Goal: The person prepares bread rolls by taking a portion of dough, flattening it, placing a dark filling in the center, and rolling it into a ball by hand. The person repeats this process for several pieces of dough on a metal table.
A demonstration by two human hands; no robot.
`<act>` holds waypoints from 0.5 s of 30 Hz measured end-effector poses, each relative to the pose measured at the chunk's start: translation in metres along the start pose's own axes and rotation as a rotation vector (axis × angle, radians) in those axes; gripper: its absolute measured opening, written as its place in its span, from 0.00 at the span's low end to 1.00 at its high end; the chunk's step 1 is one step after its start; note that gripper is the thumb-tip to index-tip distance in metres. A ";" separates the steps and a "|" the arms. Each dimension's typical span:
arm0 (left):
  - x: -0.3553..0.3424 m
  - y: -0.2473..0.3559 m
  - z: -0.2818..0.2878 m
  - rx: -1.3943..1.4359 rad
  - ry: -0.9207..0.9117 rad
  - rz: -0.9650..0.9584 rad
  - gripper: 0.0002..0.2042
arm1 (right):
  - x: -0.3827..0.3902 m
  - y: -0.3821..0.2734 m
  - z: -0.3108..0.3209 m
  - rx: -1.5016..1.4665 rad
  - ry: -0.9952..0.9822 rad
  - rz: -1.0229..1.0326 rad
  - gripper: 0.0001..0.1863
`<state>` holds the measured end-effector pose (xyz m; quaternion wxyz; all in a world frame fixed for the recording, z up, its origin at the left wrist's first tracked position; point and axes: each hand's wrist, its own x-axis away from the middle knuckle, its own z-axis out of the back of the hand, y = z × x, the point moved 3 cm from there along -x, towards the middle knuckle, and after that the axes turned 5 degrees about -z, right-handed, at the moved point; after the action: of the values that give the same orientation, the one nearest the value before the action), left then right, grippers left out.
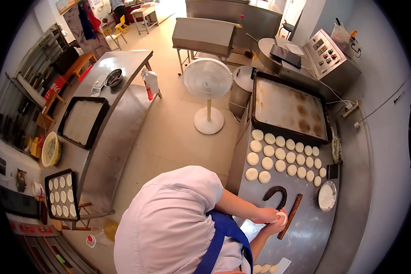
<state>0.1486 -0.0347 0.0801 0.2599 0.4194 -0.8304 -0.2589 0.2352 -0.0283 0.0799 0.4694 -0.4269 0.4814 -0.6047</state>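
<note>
My left hand (268, 215) and my right hand (276, 225) meet over the steel worktop (301, 246), fingers closed around a small piece of white dough (282, 218). Just beyond them lies a dark, hook-shaped roll of filling (283, 197). A brown wooden rolling pin (291, 215) rests slantwise close to my fingers. Rows of round, pale dough pieces (267, 163) cover the far part of the worktop. At the lower edge, more dough pieces (265, 268) sit beside a white scraper (283, 265), partly cut off. My fingers partly hide the held dough.
Behind the dough rows stands a large black-rimmed baking tray (283, 109). A silver bowl of white powder (327, 196) is near the wall. A standing fan (208, 82) occupies the aisle. Across it, a long steel table (118, 105) bears trays, including one with dough rounds (62, 196).
</note>
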 end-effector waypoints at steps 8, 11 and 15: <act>0.005 0.028 -0.001 -0.452 0.130 -0.253 0.13 | 0.014 -0.031 -0.018 -0.136 0.084 0.205 0.24; -0.002 0.018 -0.001 -0.132 0.052 -0.203 0.13 | 0.008 -0.027 -0.003 0.027 0.182 0.169 0.23; 0.001 0.010 -0.009 0.091 0.171 -0.206 0.13 | -0.001 -0.011 -0.002 0.305 0.098 0.511 0.20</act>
<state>0.1478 -0.0324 0.0931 0.2824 0.5341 -0.7688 -0.2095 0.2318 -0.0256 0.0904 0.6412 -0.1866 0.4991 -0.5523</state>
